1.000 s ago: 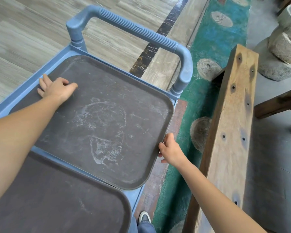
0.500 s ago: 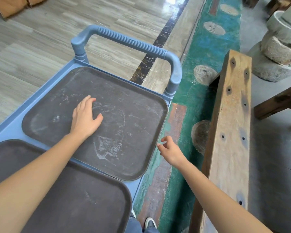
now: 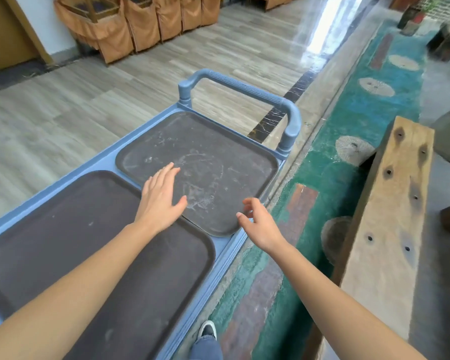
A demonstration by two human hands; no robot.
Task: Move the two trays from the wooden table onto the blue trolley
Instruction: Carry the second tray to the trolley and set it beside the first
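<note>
Two dark brown trays lie flat side by side on the blue trolley (image 3: 231,252). The far tray (image 3: 213,152) is scuffed with pale marks and sits by the trolley's handle (image 3: 244,90). The near tray (image 3: 70,229) lies closer to me, partly under my left forearm. My left hand (image 3: 161,198) hovers open with fingers spread over the near edge of the far tray. My right hand (image 3: 257,222) is open with curled fingers just off the far tray's near right corner, holding nothing.
A thick wooden table plank (image 3: 390,216) with dark bolt holes runs along the right. Between it and the trolley is a green painted floor strip (image 3: 348,120) with round stone discs. Cloth-covered chairs (image 3: 140,24) stand at the back wall. My shoe (image 3: 207,329) shows below.
My left hand slid from the far tray's left edge back to its near edge. My right hand let go of the tray's right rim and opened. My view rose and pulled back.
</note>
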